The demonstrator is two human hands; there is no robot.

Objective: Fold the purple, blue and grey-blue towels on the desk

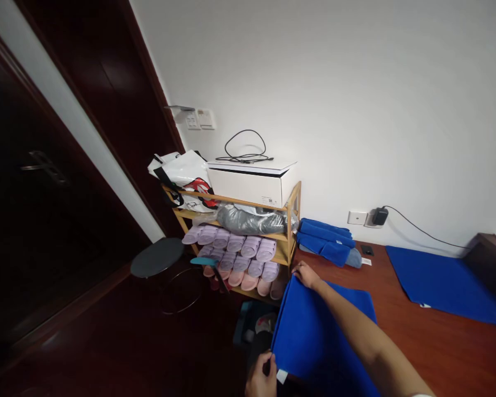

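Observation:
A blue towel (314,325) lies spread over the near left part of the wooden table, its left edge at the table's side. My right hand (306,274) pinches the far left corner, with the forearm stretched across the cloth. At the near left corner, my left hand (261,376) grips the edge between thumb and fingers, close to a white tag (281,376). Beyond my right hand, several folded blue towels (326,240) lie stacked against the wall, a grey-blue one partly under them. Another blue towel (446,286) lies flat on the right.
Left of the table (446,353) stands a wooden rack (291,220) with rows of slippers (235,242), a white box (248,184) and a white bag (186,171). A round stool (157,256) stands by the door. A black plug adapter (380,215) sits in the wall socket.

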